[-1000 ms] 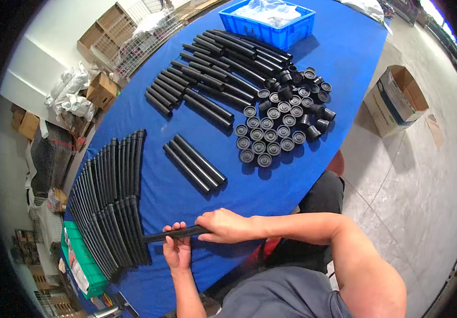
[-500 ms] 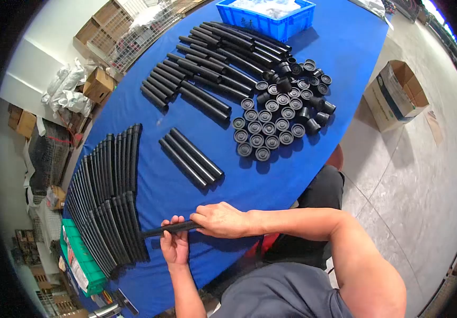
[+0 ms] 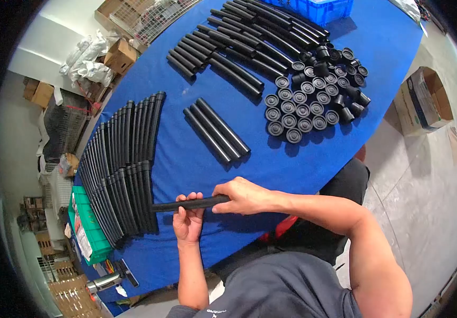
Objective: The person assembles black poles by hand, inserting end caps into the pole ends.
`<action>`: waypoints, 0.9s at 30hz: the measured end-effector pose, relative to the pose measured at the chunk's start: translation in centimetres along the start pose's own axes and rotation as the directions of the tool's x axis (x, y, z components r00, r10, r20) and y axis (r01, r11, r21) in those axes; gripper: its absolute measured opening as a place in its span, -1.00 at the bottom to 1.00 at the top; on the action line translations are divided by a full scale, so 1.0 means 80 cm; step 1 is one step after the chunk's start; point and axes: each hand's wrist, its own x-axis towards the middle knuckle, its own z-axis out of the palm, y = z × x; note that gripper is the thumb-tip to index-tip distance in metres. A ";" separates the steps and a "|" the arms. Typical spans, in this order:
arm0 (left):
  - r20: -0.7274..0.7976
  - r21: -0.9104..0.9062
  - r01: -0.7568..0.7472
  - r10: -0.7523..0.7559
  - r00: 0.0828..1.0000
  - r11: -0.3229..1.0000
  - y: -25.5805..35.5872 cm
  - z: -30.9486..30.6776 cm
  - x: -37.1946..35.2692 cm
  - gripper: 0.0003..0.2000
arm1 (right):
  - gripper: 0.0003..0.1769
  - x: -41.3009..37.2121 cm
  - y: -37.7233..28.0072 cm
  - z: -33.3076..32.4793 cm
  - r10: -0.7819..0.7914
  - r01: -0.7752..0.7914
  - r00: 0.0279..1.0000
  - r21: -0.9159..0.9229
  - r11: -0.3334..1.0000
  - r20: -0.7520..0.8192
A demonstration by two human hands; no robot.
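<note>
A black tube (image 3: pixel 166 206) lies nearly level across both hands, above the blue cloth near the table's front edge. My left hand (image 3: pixel 190 217) supports its middle, fingers and thumb around it. Wrapped over the right end is my right hand (image 3: pixel 242 196), which hides that end. The tube's left end reaches the edge of the fanned rows of black capped tubes (image 3: pixel 125 196). Beyond my hands, a few loose black tubes (image 3: pixel 217 131) lie side by side. Round black caps (image 3: pixel 302 109) are gathered at the right, several standing with their ringed faces up.
More black tubes (image 3: pixel 239 40) lie in rows at the back, before a blue crate (image 3: pixel 326 11). At the left edge stands a green tray (image 3: pixel 98 254), with a metal tool (image 3: pixel 104 282) near it. A cardboard box (image 3: pixel 423 100) rests on the floor at right.
The view has shifted, so the table's contents appear lower left to upper right displaced. Both hands still hold the tube, which now looks more level.
</note>
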 end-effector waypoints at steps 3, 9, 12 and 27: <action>-0.016 0.004 0.003 -0.003 1.000 1.000 0.001 0.000 0.004 -0.67 | -0.62 0.000 0.020 0.032 -0.336 0.239 0.907 -0.347 0.907 -0.254; 0.016 0.011 -0.006 0.006 1.000 1.000 0.001 -0.004 0.002 -0.67 | -0.65 -0.002 0.023 0.027 -0.341 0.260 0.910 -0.313 0.914 -0.238; 0.023 0.020 -0.008 0.007 1.000 1.000 0.002 -0.009 0.001 -0.68 | -0.67 -0.002 0.023 0.032 -0.342 0.259 0.913 -0.331 0.908 -0.225; 0.022 0.056 -0.044 0.043 0.999 0.997 -0.002 -0.005 0.001 -0.70 | -0.71 0.003 0.028 0.036 -0.309 0.226 0.922 -0.323 0.919 -0.233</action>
